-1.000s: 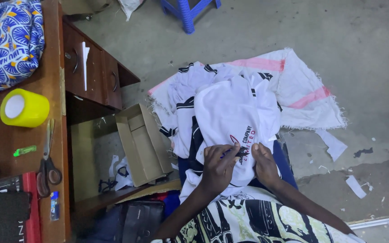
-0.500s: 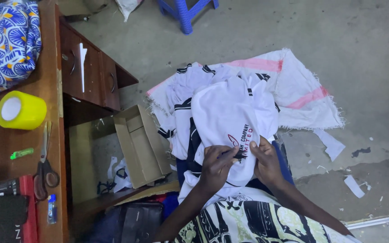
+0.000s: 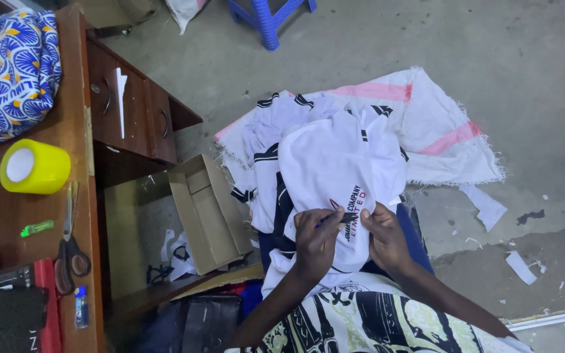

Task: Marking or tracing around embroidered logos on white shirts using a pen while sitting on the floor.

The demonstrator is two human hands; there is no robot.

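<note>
left hand (image 3: 318, 238): pinched shut on a thin dark tool (image 3: 336, 219), looks like a small blade or pen, can't tell which; tip on the printed chest mark
right hand (image 3: 384, 236): fingers curled, pressing and gripping the white shirt (image 3: 335, 170) flat beside the mark
shirt place: on the lap, draped over a pile of similar white, black-trimmed garments on a white sack with pink stripes (image 3: 426, 124), on the floor
progress: work on the mark seems under way; how much is done unclear; pile below likely still waiting
tool axis: roughly sideways, tip toward right hand
shirt axis: runs from lap away to the floor
nearby: open cardboard box (image 3: 207, 212); scissors (image 3: 70, 245) and yellow tape roll (image 3: 34, 167) on the wooden desk (image 3: 8, 222)
</note>
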